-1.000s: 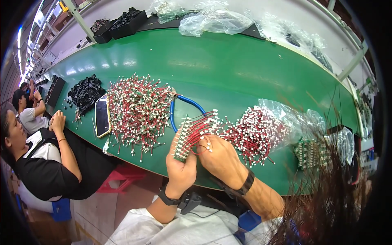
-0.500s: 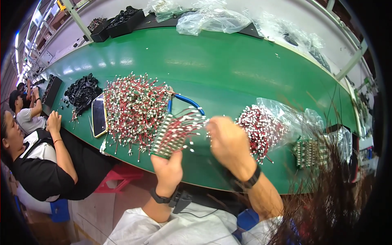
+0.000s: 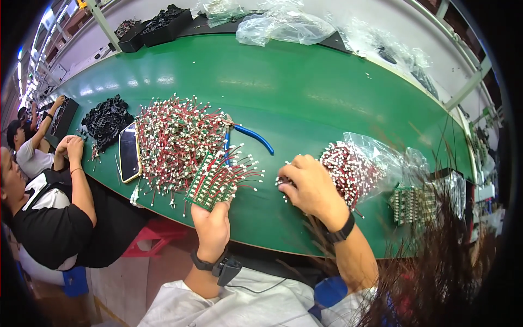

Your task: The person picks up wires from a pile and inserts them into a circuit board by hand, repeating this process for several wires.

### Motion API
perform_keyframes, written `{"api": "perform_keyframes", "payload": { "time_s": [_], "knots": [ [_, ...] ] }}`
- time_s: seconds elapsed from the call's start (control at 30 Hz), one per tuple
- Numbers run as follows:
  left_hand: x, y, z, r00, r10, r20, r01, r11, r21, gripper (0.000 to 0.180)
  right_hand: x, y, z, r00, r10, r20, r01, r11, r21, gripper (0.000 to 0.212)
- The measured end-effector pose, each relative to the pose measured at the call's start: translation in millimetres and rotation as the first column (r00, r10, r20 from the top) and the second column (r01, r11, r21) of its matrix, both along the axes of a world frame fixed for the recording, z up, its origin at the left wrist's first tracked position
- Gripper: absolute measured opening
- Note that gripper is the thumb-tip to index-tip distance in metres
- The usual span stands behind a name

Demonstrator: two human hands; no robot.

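My left hand (image 3: 212, 226) grips the lower edge of a green circuit board panel (image 3: 210, 185), tilted up. Rows of white connectors cover it, and red wires with white plugs fan out toward its right side. To the right, my right hand (image 3: 313, 188) is closed, palm down, over the table. Small white-ended wires (image 3: 280, 180) poke out at its fingertips; how many is hidden. Just beyond that hand lies a pile of red wires with white plugs (image 3: 354, 169), partly on a clear plastic bag (image 3: 384, 158). Blue-handled pliers (image 3: 253, 137) rest behind the panel.
A large heap of wired small boards (image 3: 177, 133) lies left of the panel. Beside it are a phone (image 3: 129, 152) and a pile of black parts (image 3: 108, 122). Stacked board panels (image 3: 408, 204) stand at the right. A co-worker (image 3: 49, 218) sits on the left.
My left hand has turned the panel so its face shows more, shifting it slightly left and down. My right hand, blurred before, is steadier and slightly lower, beside the wire pile.
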State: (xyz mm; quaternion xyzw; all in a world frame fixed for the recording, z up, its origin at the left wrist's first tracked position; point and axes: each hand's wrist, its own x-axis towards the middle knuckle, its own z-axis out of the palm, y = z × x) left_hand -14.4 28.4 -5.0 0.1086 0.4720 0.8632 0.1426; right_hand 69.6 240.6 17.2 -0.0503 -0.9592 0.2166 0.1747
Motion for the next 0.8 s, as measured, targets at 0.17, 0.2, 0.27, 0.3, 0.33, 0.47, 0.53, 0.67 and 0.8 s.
{"api": "perform_keyframes", "payload": {
  "time_s": [0.17,0.2,0.27,0.3,0.33,0.47,0.53,0.67,0.8],
  "knots": [
    [0,0,5,1.0,0.023,0.014,-0.023,0.999,0.029,0.049,-5,-5,-5,0.996,0.075,-0.051,-0.075,0.997,0.003,0.011],
    [0,0,5,1.0,0.027,0.011,-0.027,0.999,0.032,0.049,-4,-3,-5,0.995,0.078,-0.061,-0.079,0.997,-0.009,0.012],
    [-1,-2,3,1.0,0.027,0.005,-0.027,0.999,0.017,0.05,-3,0,-2,0.997,0.072,-0.028,-0.073,0.997,-0.021,0.017],
    [-1,-2,2,1.0,0.021,0.001,-0.021,1.0,0.003,0.05,-2,-1,3,0.993,0.11,-0.048,-0.113,0.991,-0.069,0.019],
    [-1,-2,3,1.0,0.022,0.001,-0.022,1.0,0.002,0.05,-2,-2,5,0.987,0.146,-0.071,-0.154,0.981,-0.116,0.021],
    [0,0,5,1.0,0.014,0.003,-0.014,1.0,0.024,0.05,-1,-5,-6,0.973,0.23,-0.02,-0.231,0.97,-0.082,0.023],
    [1,1,4,1.0,0.016,0.001,-0.016,1.0,0.026,0.051,-2,-5,-9,0.974,0.224,-0.03,-0.225,0.974,-0.032,0.019],
    [4,3,3,0.999,-0.015,0.05,0.014,0.999,0.032,0.058,-11,-6,4,0.934,0.228,-0.274,-0.262,0.961,-0.092,0.016],
    [5,10,1,0.988,-0.089,0.129,0.08,0.994,0.071,0.063,-5,-16,16,0.961,0.028,-0.274,-0.157,0.874,-0.46,0.012]
  ]
}}
